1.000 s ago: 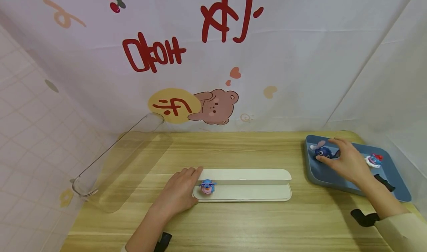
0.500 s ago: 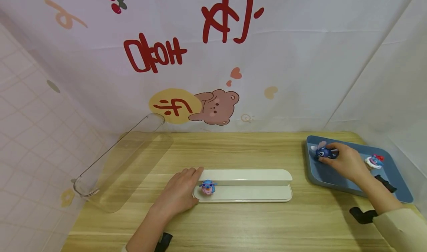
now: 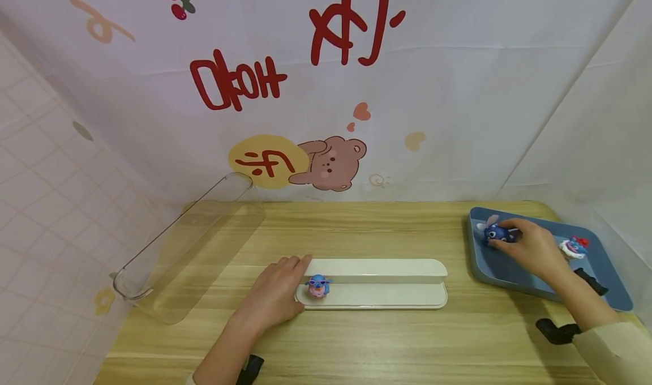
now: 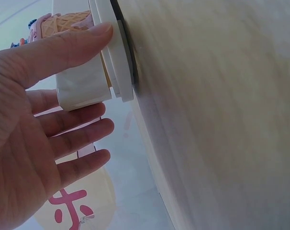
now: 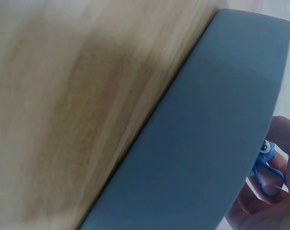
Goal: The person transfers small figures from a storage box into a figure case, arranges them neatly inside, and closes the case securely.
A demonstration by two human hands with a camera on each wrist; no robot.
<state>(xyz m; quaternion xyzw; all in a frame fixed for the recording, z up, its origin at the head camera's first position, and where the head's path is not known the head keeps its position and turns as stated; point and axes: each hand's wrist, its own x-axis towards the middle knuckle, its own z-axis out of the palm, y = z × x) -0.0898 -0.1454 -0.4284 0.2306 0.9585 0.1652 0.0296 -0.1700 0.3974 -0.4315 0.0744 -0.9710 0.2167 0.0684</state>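
At its left end, a white two-step display base (image 3: 379, 294) is held by my left hand (image 3: 275, 290). In the left wrist view, the thumb lies along the base's lower step and the other fingers are behind its end. Beside that hand, a small blue figurine in sunglasses (image 3: 318, 286) stands on the lower step; its waffle-cone bottom (image 4: 66, 23) shows up close. Over the blue tray (image 3: 501, 265), my right hand (image 3: 535, 252) pinches a dark blue, big-eared figurine (image 3: 495, 235). The tray's wall hides part of that figurine in the right wrist view, where a blue-edged ear (image 5: 274, 179) shows.
Another figurine with a red bow (image 3: 574, 247) sits in the tray, right of my hand. A clear, curved plastic cover (image 3: 204, 249) stands at the left of the wooden table (image 3: 367, 345). A printed white curtain (image 3: 448, 102) hangs behind.
My right thumb and fingers have closed in on the dark blue figurine, which has barely shifted. The left hand keeps its place on the display base.
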